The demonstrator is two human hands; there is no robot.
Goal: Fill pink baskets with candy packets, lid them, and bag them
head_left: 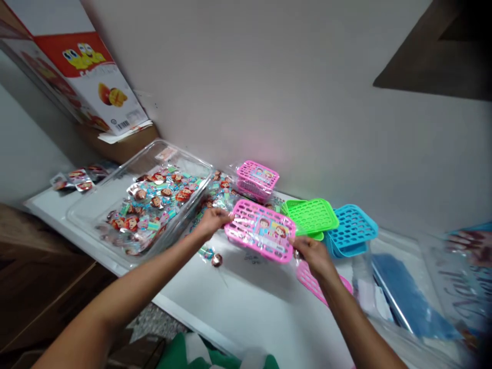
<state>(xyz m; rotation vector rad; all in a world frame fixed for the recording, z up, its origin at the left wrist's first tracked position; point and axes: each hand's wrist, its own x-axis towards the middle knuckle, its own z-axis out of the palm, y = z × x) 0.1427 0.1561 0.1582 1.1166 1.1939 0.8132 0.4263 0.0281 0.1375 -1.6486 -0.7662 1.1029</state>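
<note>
Between my two hands, above the white table, is a pink plastic basket point(248, 230) with a perforated lid and a label of two cartoon children. It looks wrapped in shiny see-through film. My left hand point(212, 222) pinches its left end, and my right hand point(312, 253) grips the right end; both are closed. Behind it stands another pink basket point(257, 180) in film. A loose pink lid point(309, 281) lies partly under my right forearm. Green lids point(312, 215) and blue baskets point(349, 230) sit to the right.
At left, a see-through tray point(209, 177) holds many small cartoon packets point(156, 200). More packets lie beside it, one near the table point(238, 307) front. A printed carton point(92, 72) stands at the back left. Blue plastic bags point(411, 292) lie at the right.
</note>
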